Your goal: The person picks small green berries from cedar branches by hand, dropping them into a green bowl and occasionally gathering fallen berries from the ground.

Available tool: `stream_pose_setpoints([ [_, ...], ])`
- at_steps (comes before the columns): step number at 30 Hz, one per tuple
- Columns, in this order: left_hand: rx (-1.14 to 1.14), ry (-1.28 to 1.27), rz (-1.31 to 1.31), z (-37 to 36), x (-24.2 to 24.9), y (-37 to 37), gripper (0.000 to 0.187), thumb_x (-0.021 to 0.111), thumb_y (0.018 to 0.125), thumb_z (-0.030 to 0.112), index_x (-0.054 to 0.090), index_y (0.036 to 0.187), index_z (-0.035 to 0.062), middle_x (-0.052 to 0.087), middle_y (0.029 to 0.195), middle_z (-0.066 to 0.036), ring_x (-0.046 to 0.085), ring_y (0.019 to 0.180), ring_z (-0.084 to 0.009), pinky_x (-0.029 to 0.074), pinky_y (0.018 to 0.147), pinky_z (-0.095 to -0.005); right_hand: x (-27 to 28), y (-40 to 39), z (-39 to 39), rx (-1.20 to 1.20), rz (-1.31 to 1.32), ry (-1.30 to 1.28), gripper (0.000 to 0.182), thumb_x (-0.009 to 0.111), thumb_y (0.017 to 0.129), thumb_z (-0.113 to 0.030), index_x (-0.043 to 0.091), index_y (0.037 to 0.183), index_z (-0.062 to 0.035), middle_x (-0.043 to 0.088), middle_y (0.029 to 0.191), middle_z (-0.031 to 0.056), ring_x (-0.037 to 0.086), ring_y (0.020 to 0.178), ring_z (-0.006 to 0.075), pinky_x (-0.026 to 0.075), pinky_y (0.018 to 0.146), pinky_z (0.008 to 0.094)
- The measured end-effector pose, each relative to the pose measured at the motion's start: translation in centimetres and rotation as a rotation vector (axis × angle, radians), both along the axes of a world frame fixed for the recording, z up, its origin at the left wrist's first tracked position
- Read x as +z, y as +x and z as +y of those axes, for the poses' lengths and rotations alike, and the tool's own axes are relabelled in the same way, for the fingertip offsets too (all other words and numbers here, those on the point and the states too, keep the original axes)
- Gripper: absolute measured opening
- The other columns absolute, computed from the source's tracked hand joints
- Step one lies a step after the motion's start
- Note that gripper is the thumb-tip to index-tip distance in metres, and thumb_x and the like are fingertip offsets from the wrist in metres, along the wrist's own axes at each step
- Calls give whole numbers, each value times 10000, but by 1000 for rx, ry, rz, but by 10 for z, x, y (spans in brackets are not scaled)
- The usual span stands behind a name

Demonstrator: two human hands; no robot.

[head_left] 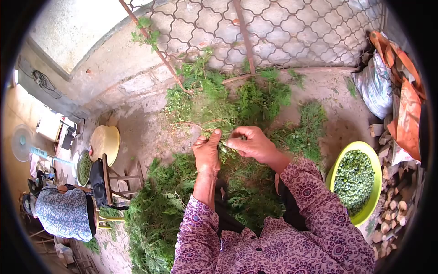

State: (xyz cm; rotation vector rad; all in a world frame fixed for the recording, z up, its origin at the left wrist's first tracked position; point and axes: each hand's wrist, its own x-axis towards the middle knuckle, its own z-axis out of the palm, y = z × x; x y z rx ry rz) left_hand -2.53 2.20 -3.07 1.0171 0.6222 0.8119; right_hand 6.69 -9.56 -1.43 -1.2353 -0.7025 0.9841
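My left hand is closed on a green conifer sprig, its thumb pointing up and a thin reddish twig showing above it. Just to the right, my right hand is pinched at the same sprig, thumb and forefinger together; whatever lies between those fingertips is too small to make out. Cut green branches are heaped on the ground below and to the left, and more branches lie beyond my hands.
A yellow-green basin at right holds small green berries, beside stacked firewood and a white sack. A metal lattice leans at the wall. At left are a person, a wooden chair and a tan basin.
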Motion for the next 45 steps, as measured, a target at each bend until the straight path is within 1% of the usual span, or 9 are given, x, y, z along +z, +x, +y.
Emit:
stream_pose_setpoints([
  [2,-24,2,3,-1,0,0,78,681,746,62,609,756,35,608,737,-19,513,639,-85,412,612,-230,-3,-4,4,-72,-197,-38,230,642,781,-202,569,776,16,536,624,12,485,499,58,391,438,214],
  [5,-73,27,51,-5,8,-1,76,665,759,58,600,782,27,608,767,-27,520,672,-87,414,635,-225,0,-2,2,-17,-127,-59,183,612,804,-181,581,782,-2,522,621,-14,464,511,42,378,455,196],
  [8,-212,-168,0,0,12,-4,96,626,785,39,592,869,9,609,838,-42,536,743,-94,423,686,-234,-3,2,2,-50,-91,-61,235,598,800,-208,568,736,17,519,576,7,467,464,57,387,434,222],
  [17,-289,-117,4,4,6,-8,94,621,768,-15,598,858,-5,625,847,-69,576,748,-120,462,674,-249,-2,6,1,51,-165,-70,335,635,793,-304,566,717,15,504,571,2,464,478,50,377,432,220],
  [24,-289,-133,1,5,6,-9,99,630,760,-14,596,852,-1,627,825,-67,579,735,-122,465,674,-250,1,6,-1,74,-210,-82,279,644,786,-255,573,713,5,515,592,4,458,485,43,361,426,205],
  [29,-365,-299,32,8,15,-13,160,668,728,6,569,850,35,623,817,-56,593,741,-124,492,629,-243,1,11,-4,108,159,-67,210,652,777,-223,571,738,-34,499,585,-12,377,441,36,260,390,195],
  [39,-448,-388,-96,4,16,-12,99,617,776,53,570,859,27,622,783,-69,608,666,-165,518,565,-298,1,11,-6,131,552,67,140,589,813,-168,562,813,-30,530,625,28,387,416,60,266,377,181],
  [42,-410,-355,-98,7,10,-12,122,641,760,54,573,859,38,621,770,-58,599,616,-149,496,506,-274,1,15,-10,159,535,187,162,543,836,-181,545,869,-22,532,661,45,413,446,74,281,381,178],
  [45,-217,-214,18,12,5,-13,101,674,745,64,591,802,59,614,720,-42,547,527,-112,426,443,-246,-1,23,-10,230,620,349,183,506,852,-191,525,906,-18,531,703,62,439,492,85,287,383,178],
])
